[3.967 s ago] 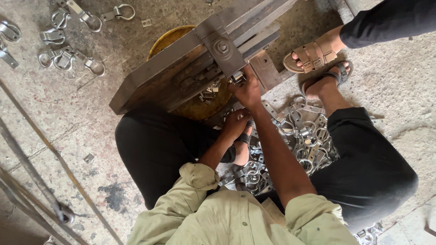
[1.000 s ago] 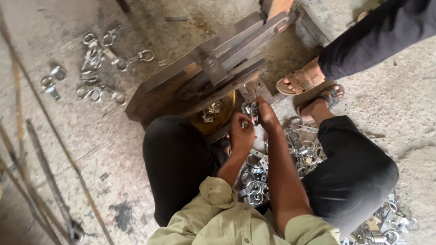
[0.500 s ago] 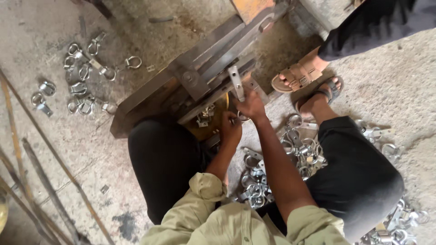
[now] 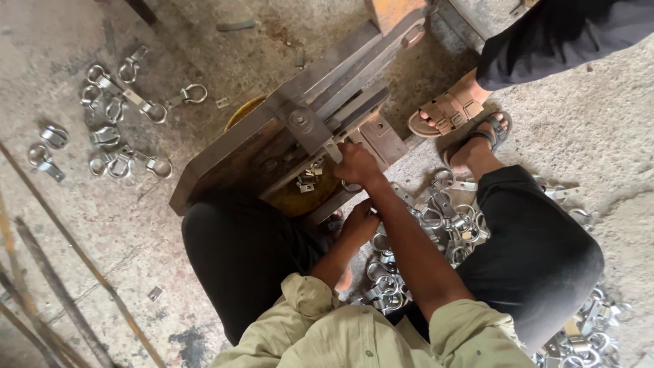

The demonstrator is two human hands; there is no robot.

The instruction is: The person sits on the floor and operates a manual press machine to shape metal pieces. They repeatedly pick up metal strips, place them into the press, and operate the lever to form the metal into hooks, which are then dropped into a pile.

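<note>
I sit on the floor in front of a heavy steel press die (image 4: 272, 136). My right hand (image 4: 357, 165) is at the die's front edge, fingers closed around a silver metal clamp piece (image 4: 334, 150) that it holds against the slot. My left hand (image 4: 361, 225) is lower, between my knees, its fingers curled just above a heap of silver ring clamps (image 4: 436, 218). What it holds is hidden. A yellow bowl (image 4: 300, 197) under the die contains a few finished clamps.
Loose clamps (image 4: 116, 136) are scattered on the concrete floor at the left. Rusty metal rods (image 4: 61, 286) lie at the lower left. Another person's sandalled foot (image 4: 446, 112) stands beside the die, close to my own right foot (image 4: 477, 140).
My right hand has brought the clamp piece down to the die's slot. My left hand has dropped from the die toward the heap. The view has shifted slightly.
</note>
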